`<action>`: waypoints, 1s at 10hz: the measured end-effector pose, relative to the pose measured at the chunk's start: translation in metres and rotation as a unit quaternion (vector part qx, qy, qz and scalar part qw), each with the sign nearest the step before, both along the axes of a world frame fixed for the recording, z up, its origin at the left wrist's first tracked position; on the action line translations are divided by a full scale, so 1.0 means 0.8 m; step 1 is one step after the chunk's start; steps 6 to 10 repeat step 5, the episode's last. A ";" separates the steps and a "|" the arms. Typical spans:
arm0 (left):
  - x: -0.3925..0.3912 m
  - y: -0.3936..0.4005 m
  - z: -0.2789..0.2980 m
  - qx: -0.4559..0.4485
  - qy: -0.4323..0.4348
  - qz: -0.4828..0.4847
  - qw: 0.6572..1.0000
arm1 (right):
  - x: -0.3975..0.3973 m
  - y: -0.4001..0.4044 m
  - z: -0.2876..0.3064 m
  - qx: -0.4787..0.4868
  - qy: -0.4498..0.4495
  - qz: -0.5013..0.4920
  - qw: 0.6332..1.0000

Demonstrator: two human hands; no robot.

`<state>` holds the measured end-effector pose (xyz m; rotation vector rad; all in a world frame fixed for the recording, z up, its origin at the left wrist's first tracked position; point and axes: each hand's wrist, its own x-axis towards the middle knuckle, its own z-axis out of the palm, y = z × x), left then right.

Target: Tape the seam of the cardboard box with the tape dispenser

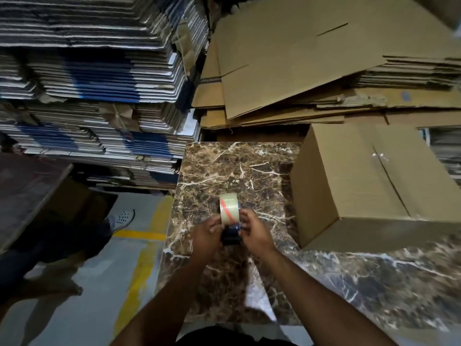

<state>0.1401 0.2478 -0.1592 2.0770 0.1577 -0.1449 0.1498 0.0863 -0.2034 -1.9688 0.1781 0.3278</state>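
Note:
A tape dispenser (230, 214) with a clear tape roll and a dark body is held above the marble table (224, 166), near its left side. My left hand (207, 236) grips its left side and my right hand (254, 233) grips its right side, fingers at the roll. The closed cardboard box (361, 186) stands on the table to the right, apart from my hands. Its top seam (389, 181) runs across the flaps, with a short shiny bit of tape at the far end.
Tall stacks of flattened cartons (94, 83) rise at the back left. Loose flat brown cardboard sheets (299, 58) lie behind the table. Another person's leg and white shoe (122, 218) are on the floor at left, by yellow floor lines (142, 258).

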 end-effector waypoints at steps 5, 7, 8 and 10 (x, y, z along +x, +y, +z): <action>-0.041 -0.016 -0.008 0.058 -0.074 0.032 0.995 | -0.062 -0.035 0.071 -0.143 -0.087 0.025 0.986; -0.041 -0.016 -0.008 0.058 -0.074 0.032 0.995 | -0.062 -0.035 0.071 -0.143 -0.087 0.025 0.986; -0.041 -0.016 -0.008 0.058 -0.074 0.032 0.995 | -0.062 -0.035 0.071 -0.143 -0.087 0.025 0.986; -0.041 -0.016 -0.008 0.058 -0.074 0.032 0.995 | -0.062 -0.035 0.071 -0.143 -0.087 0.025 0.986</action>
